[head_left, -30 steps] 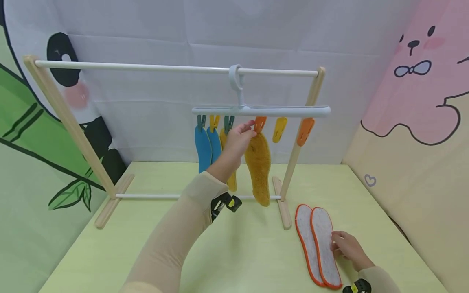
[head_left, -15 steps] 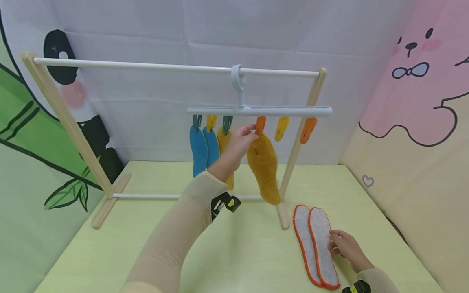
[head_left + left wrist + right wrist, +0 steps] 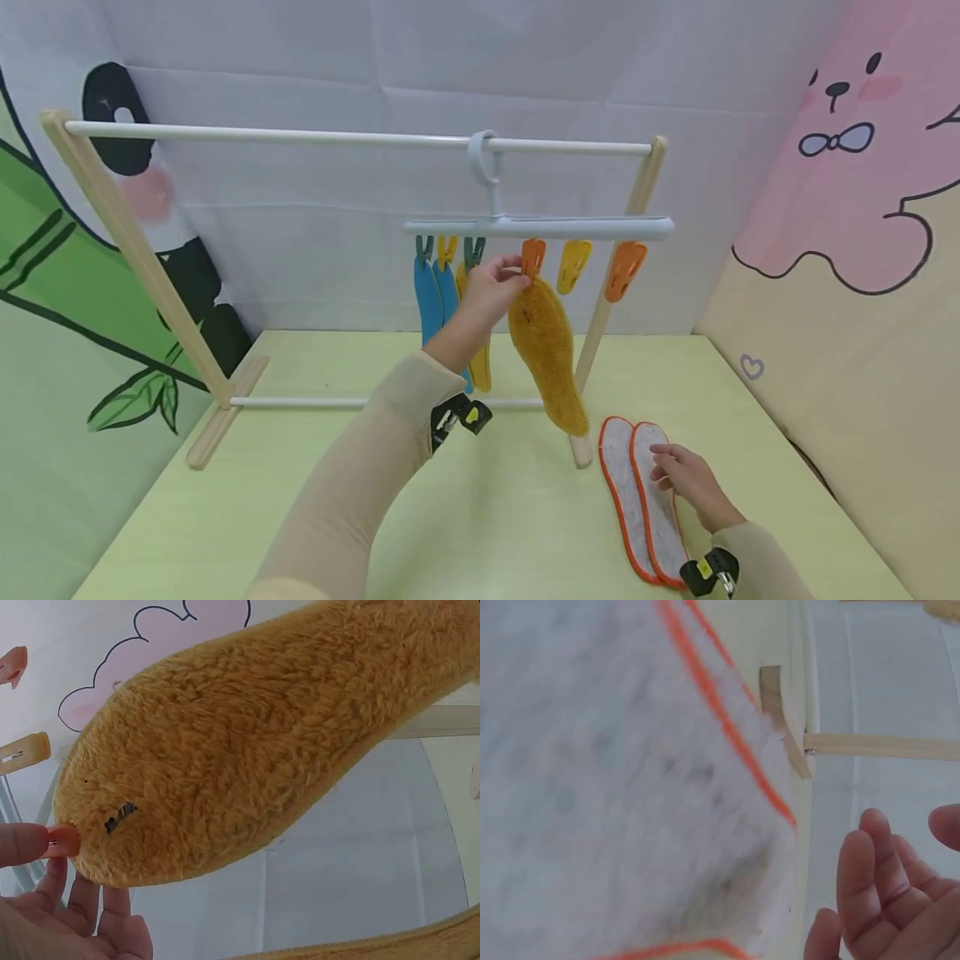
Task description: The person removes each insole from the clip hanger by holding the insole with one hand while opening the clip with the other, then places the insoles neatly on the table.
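My left hand (image 3: 491,287) pinches an orange clothespin (image 3: 533,257), with the thumb on one side and fingers behind it. A fuzzy mustard-yellow insole (image 3: 550,358) hangs right below that clothespin and touches it. The insole leans, with its low end out to the right. Near its top is a small dark mark.

My right hand (image 3: 690,479) is open, with loose fingers. It is over the right one of two white insoles with red-orange edges (image 3: 628,500), which lie side by side at the near right of the table (image 3: 480,517). I cannot tell if my fingers touch it.

The pale hanger (image 3: 592,228) hooks over the top bar of a drying rack (image 3: 300,136), nearer its right end. On the hanger's left side, two blue insoles (image 3: 427,296) hang from a dark green clothespin (image 3: 424,248) and a yellow one. Next to them, a yellow insole (image 3: 480,362) hangs from another dark green clothespin, partly behind my left hand. To the right of my left hand hang a yellow clothespin (image 3: 574,267) and then another orange one.
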The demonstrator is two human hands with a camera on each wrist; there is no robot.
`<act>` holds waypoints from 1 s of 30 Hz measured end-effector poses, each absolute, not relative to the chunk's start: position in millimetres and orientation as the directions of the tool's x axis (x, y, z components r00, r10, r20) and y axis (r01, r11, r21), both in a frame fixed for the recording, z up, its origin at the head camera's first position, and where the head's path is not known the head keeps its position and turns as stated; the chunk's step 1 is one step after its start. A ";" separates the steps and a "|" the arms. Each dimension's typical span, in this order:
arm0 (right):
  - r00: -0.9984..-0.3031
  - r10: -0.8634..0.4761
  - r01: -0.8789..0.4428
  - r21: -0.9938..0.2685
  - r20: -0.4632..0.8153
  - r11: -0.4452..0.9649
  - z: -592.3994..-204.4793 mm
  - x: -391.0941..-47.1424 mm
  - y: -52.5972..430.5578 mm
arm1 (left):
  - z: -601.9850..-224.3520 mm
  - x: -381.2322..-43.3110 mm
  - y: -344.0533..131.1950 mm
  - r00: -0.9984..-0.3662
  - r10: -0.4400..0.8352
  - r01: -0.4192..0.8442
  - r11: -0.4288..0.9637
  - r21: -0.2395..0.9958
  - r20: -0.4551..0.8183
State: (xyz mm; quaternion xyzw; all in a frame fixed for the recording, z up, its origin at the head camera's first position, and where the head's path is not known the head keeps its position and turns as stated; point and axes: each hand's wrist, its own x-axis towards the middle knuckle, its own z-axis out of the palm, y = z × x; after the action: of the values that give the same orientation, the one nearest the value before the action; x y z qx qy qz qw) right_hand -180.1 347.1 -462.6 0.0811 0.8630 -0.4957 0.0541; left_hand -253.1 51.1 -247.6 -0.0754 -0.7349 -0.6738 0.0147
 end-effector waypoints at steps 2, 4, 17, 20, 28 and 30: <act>-0.984 0.075 0.178 -0.858 -0.162 0.482 -460.3 -182.1 340.9 | -248.1 -252.5 50.3 -0.989 0.082 0.128 0.088 0.988 0.121; -0.986 0.067 0.166 -0.871 -0.152 0.462 -458.2 -184.3 334.2 | -248.4 -251.6 49.8 -0.989 0.079 0.128 0.094 0.987 0.121; -0.999 -0.037 0.005 -0.918 -0.021 0.396 -428.7 -197.1 296.7 | -248.3 -247.9 51.4 -0.988 0.081 0.139 0.105 0.985 0.131; -0.995 -0.096 -0.058 -0.926 0.024 0.372 -421.6 -198.4 291.2 | -249.2 -247.4 51.4 -0.987 0.087 0.145 0.102 0.984 0.136; -0.968 -0.239 -0.157 -0.932 0.079 0.326 -403.1 -202.7 276.7 | -249.0 -247.5 51.0 -0.988 0.074 0.140 0.114 0.984 0.132; -0.961 -0.266 -0.161 -0.939 0.079 0.303 -399.6 -203.2 273.2 | -248.3 -247.4 51.2 -0.989 0.074 0.136 0.112 0.984 0.128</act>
State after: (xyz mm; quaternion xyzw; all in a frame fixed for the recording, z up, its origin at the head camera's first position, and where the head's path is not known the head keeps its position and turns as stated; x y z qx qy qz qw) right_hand -203.2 273.2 -399.6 -0.1323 0.8060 -0.5751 0.0454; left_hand -247.4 51.2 -248.3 -0.0702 -0.7453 -0.6626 0.0235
